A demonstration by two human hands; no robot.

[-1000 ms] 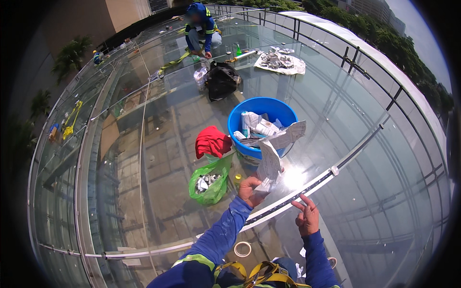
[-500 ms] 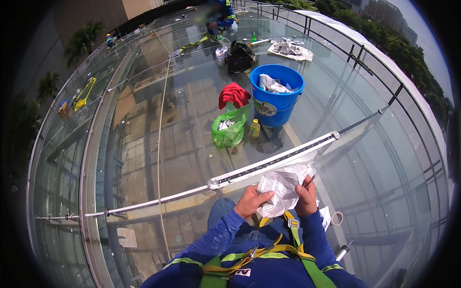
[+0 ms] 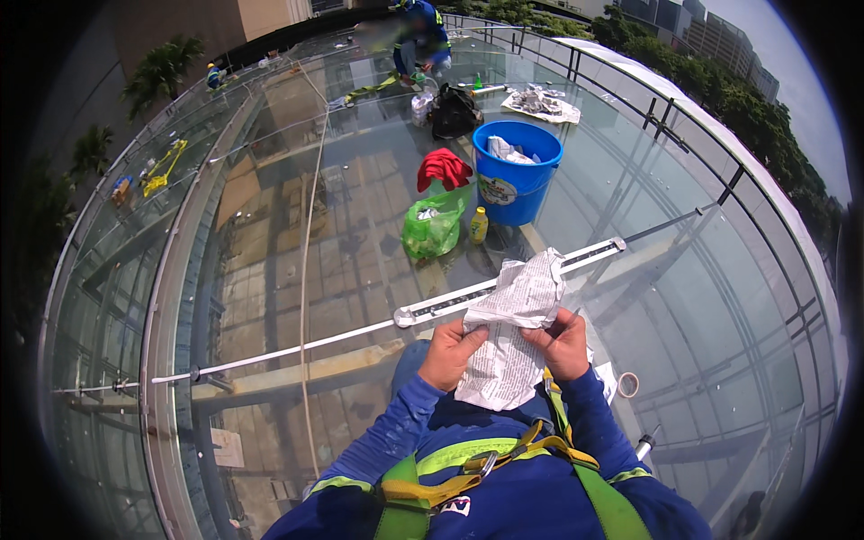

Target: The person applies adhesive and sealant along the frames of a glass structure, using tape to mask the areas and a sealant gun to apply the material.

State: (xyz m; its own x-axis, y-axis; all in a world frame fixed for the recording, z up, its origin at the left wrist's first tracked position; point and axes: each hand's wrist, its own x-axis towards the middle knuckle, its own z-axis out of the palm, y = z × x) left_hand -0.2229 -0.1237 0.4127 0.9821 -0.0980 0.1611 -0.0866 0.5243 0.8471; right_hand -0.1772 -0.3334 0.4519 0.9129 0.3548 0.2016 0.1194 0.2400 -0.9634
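Observation:
A creased sheet of newspaper [image 3: 500,364] stretches between my two hands in front of my chest. Its upper part folds over and stands up past my fingers, while the lower part hangs toward my harness [image 3: 531,447]. My left hand [image 3: 447,356] pinches the left edge, thumb on top. On the right edge my right hand [image 3: 562,346] grips the sheet the same way. Just beyond the paper, a white metal rail with a dark slot [image 3: 594,256] crosses the glass. To the right of my right forearm lie a tape roll [image 3: 628,385] and a tube-like tool [image 3: 644,445].
Beyond the rail stand a blue bucket [image 3: 522,202] with paper inside, a yellow bottle [image 3: 480,225], and a green plastic bag [image 3: 430,236] beside a red cloth [image 3: 444,168]. Farther off are a black bag [image 3: 454,112] and a crouching co-worker [image 3: 421,36]. A railing [image 3: 738,175] edges the right side.
The newspaper has been opened out from a smaller bundle and now stands taller, with a hanging lower part. Both hands have shifted slightly left. The dark thin item by my right fingers no longer shows.

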